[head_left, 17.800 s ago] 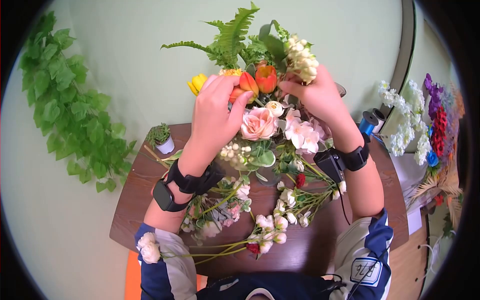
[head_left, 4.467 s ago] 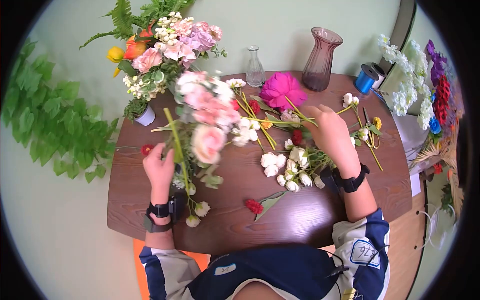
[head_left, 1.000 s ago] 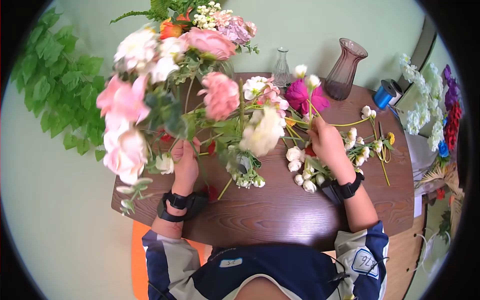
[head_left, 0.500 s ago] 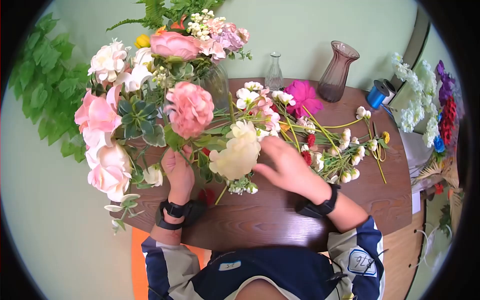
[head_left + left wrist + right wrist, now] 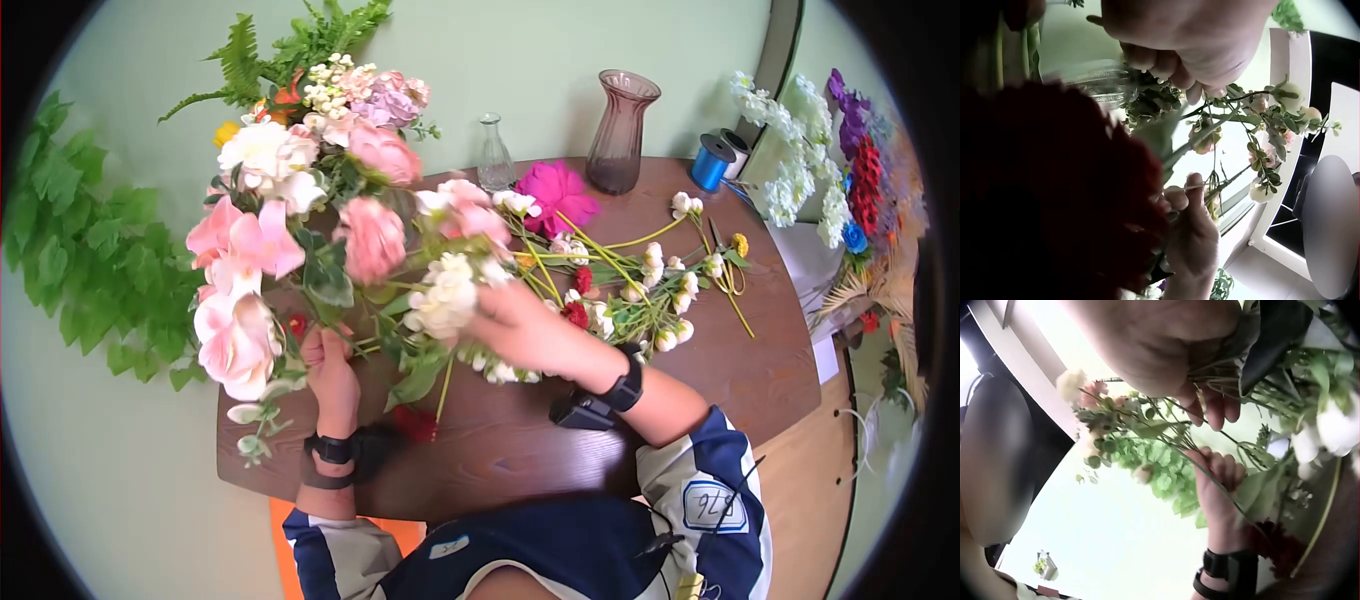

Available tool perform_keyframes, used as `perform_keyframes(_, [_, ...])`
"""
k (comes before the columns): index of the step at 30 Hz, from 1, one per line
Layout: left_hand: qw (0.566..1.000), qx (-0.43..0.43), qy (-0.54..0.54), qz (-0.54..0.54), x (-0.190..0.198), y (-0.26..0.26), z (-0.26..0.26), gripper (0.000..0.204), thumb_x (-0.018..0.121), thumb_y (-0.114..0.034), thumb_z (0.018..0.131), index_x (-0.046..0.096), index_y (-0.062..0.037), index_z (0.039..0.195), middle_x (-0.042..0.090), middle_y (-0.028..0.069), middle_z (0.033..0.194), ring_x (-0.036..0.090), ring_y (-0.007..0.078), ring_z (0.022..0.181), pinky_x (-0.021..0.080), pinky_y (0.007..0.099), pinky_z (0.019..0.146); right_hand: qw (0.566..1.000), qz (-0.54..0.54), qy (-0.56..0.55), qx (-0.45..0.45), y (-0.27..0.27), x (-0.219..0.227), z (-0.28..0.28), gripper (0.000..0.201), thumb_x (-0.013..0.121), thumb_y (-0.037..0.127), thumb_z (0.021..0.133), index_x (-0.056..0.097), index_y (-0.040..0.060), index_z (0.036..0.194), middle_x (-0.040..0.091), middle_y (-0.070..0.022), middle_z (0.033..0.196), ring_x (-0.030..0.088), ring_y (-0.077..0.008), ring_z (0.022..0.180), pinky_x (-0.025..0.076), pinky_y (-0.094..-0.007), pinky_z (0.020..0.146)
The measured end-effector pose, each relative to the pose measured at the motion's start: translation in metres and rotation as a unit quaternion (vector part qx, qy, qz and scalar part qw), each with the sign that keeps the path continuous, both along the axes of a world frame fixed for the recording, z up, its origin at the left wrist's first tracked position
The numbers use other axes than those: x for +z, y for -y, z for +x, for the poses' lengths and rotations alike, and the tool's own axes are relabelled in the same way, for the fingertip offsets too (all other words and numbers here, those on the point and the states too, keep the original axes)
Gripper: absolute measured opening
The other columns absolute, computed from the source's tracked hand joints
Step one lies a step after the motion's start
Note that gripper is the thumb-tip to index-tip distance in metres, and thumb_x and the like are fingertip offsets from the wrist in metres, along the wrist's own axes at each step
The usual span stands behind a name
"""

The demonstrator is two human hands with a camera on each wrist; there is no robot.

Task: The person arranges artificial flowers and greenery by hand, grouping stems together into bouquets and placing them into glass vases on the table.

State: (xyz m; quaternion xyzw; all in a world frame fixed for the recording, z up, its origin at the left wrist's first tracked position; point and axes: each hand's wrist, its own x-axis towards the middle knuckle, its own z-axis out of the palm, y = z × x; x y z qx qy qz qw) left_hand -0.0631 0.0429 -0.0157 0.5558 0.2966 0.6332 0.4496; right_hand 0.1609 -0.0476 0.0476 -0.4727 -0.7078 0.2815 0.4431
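In the head view my left hand (image 5: 332, 378) grips the stems below a large loose bunch, with a pink-and-white orchid-like bloom (image 5: 238, 340) and a coral pink flower (image 5: 371, 240). My right hand (image 5: 525, 335) is beside a cream flower cluster (image 5: 443, 298); its fingertips are blurred. The right wrist view has my right hand (image 5: 1154, 347) with fingers curled around thin stems, above my left hand (image 5: 1217, 490) closed on stems. A dark red flower (image 5: 1054, 187) fills much of the left wrist view. A blurred pink-and-white sprig (image 5: 468, 218) lies beyond my right hand.
A full arrangement (image 5: 375, 100) stands at the back left. Behind are a small clear vase (image 5: 494, 160), a purple glass vase (image 5: 617, 140), a magenta bloom (image 5: 557, 198) and a blue spool (image 5: 711, 165). White-flowered stems (image 5: 665, 290) lie on the right of the table (image 5: 700, 390).
The head view has shifted. My right hand, formerly over the loose stems at the right, has moved left to the bunch. My left hand keeps its hold; the bunch has turned slightly.
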Motion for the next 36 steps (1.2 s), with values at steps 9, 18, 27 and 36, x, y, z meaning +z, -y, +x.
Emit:
perform_keyframes(9, [0.999, 0.020, 0.048, -0.011, -0.009, -0.021, -0.019, 0.024, 0.049, -0.022, 0.093, 0.049, -0.0035, 0.078, 0.036, -0.0049, 0.058, 0.025, 0.0023, 0.046, 0.025, 0.0194, 0.043, 0.982, 0.082, -0.150, -0.080, 0.054, 0.081, 0.073, 0.022, 0.043, 0.008, 0.092, 0.061, -0.0018, 0.100, 0.062, -0.0041, 0.079, 0.058, -0.0120, 0.079, 0.045, -0.0259, 0.075])
perform_keyframes(18, [0.994, 0.092, -0.041, 0.042, -0.026, -0.023, -0.026, 0.019, 0.059, 0.002, 0.077, 0.059, 0.0026, 0.097, 0.060, 0.0016, 0.086, 0.055, 0.0094, 0.079, 0.046, 0.0247, 0.072, 0.913, 0.316, -0.257, -0.030, 0.095, 0.099, 0.085, 0.029, 0.036, 0.013, 0.094, 0.050, -0.0080, 0.108, 0.057, -0.0104, 0.072, 0.059, -0.0215, 0.077, 0.046, -0.0331, 0.078])
perform_keyframes(27, [0.991, 0.109, 0.060, -0.057, -0.009, -0.013, -0.003, 0.018, 0.047, -0.017, 0.094, 0.049, -0.0043, 0.080, 0.037, -0.0034, 0.057, 0.030, 0.0036, 0.046, 0.027, 0.0180, 0.044, 0.871, 0.308, -0.336, -0.185, 0.083, 0.094, 0.092, 0.030, 0.035, 0.012, 0.095, 0.048, -0.0093, 0.112, 0.055, -0.0097, 0.076, 0.057, -0.0227, 0.081, 0.044, -0.0336, 0.084])
perform_keyframes(36, [0.990, -0.124, 0.060, -0.037, -0.010, -0.013, -0.007, 0.016, 0.044, -0.015, 0.094, 0.046, -0.0054, 0.081, 0.033, -0.0050, 0.055, 0.028, 0.0030, 0.048, 0.021, 0.0190, 0.044, 0.790, 0.270, -0.550, -0.032, 0.074, 0.078, 0.110, 0.032, 0.037, 0.012, 0.087, 0.042, -0.0087, 0.112, 0.055, -0.0157, 0.080, 0.053, -0.0323, 0.090, 0.038, -0.0478, 0.091])
